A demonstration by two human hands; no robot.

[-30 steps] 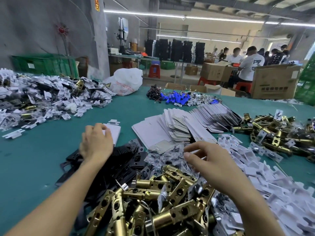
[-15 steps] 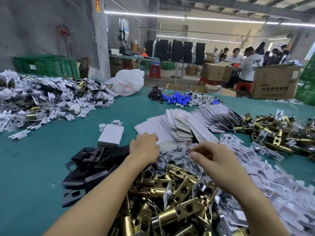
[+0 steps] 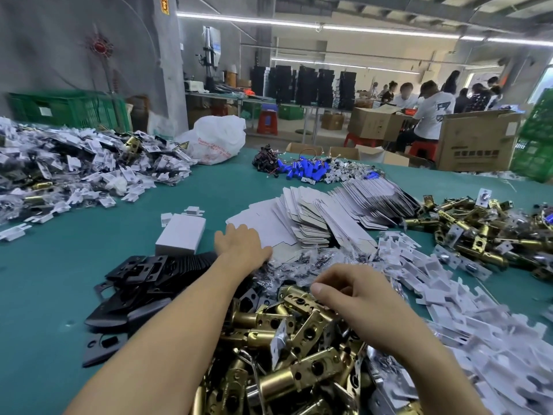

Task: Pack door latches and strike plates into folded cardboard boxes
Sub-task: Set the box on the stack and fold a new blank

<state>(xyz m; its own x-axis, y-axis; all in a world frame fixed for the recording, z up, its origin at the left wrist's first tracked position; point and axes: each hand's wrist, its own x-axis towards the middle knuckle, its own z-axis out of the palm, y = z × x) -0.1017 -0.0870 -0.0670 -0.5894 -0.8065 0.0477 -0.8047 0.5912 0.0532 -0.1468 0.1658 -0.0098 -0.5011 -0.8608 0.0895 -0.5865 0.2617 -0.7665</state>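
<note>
The left hand (image 3: 241, 248) reaches forward, palm down, with fingers spread flat on the near edge of the fanned stack of flat white cardboard box blanks (image 3: 302, 218); it grasps nothing that can be seen. Just to its left stands a folded white cardboard box (image 3: 181, 235), closed and upright on the teal table mat (image 3: 54, 265), with a heap of black metal strike plates (image 3: 140, 283) nearer the person below it. The right hand (image 3: 356, 298) hovers with fingers curled inward over the pile of brass-coloured cylindrical door latches (image 3: 287, 339) (whether the fingertips pinch anything cannot be told). Between the two hands lie small clear bags of screws (image 3: 302, 262). To the right of the right hand spreads a drift of white plastic inserts (image 3: 449, 298), and beyond them a second heap of brass latches (image 3: 478, 232).
</note>
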